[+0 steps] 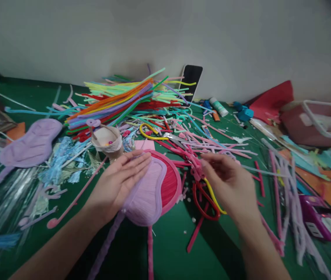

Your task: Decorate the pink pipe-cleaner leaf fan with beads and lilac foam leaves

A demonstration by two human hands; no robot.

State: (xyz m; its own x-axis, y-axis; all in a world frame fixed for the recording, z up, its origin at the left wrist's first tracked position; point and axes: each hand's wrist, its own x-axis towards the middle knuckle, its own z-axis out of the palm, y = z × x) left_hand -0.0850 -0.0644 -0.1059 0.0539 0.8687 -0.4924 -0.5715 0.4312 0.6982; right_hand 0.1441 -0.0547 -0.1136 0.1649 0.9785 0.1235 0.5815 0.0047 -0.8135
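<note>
A dense heap of coloured pipe cleaners (pixel 109 103) covers the back of the green table (pixel 171 252), a dark-screened phone (pixel 193 81) leaning upright behind it. In front stand a pale cup (pixel 107 140) and scissors with a yellow handle (pixel 159 138); a red scissor handle (pixel 213 217) lies beside the right hand (pixel 229 184). Loose pink strips crowd the space between. At far left rests another lilac paddle (pixel 34 142), near crumpled blue scraps (pixel 58 157); at right are pale lilac strands (pixel 292 194), a purple device (pixel 325 221) and a clear box (pixel 314 120).

The lilac bean-shaped piece (pixel 146 198) lies in front of the person, its raised border tracing a ribbed face, overlapping a red disc (pixel 171 182) with a pink rim. 2 stems, 1 lilac and 1 pink, run toward the near edge.

The left hand (pixel 115 181) lies flat across the lilac piece, fingers extended, hiding its upper left. The right hand's fingers bend in at a pink twisted piece (pixel 196 165); whether they grip it, I cannot tell. Both stems are cut off below.
</note>
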